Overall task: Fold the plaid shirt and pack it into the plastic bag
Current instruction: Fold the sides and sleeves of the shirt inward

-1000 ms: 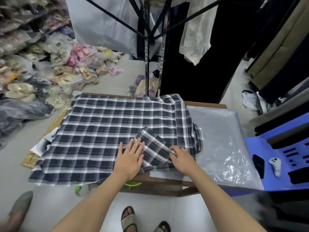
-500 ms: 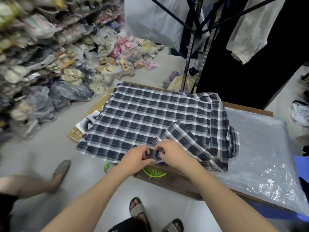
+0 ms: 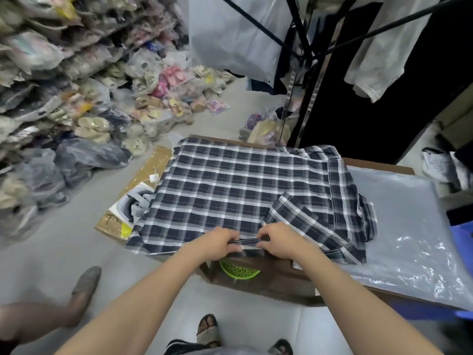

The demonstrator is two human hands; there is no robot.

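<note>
At table's near edge, both hands (image 3: 249, 242) pinch the plaid shirt's (image 3: 230, 190) hem.

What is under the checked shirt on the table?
The dark blue and white plaid shirt covers a brown wooden table; only its edges show. A round green plastic basket peeks out below. Anything else beneath is hidden.

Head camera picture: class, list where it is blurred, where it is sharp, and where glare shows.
Head view: the shelves of bagged sandals at left are smeared by blur; the navy-and-white plaid shirt, left hand and right hand are sharp; white glare speckles the clear plastic bag; light is soft, without hard shadows.
</note>
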